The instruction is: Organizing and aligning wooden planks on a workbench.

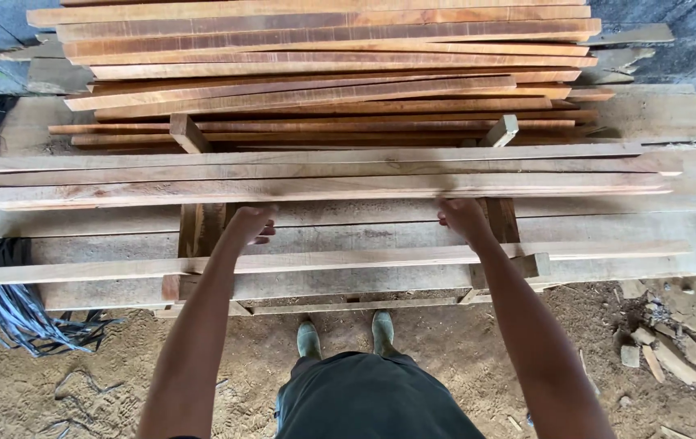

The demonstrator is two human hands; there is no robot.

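Two hands: our left hand (pixel 249 225) and right hand (pixel 463 218) each curl, partly closed, under the near edge of one long pale plank (pixel 323 189), topmost of three stacked before us. One reddish board pile (pixel 323 65) behind; two boots (pixel 346 335); two black strap bundles (pixel 15 313).

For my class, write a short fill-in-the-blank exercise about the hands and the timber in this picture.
1. Both hands, the left hand and the right hand, grip the same long wooden ____.
2. The stack of planks beyond it is made of ____.
3. The bundle of black straps lies on the person's ____ side.

Missing words: plank; wood; left
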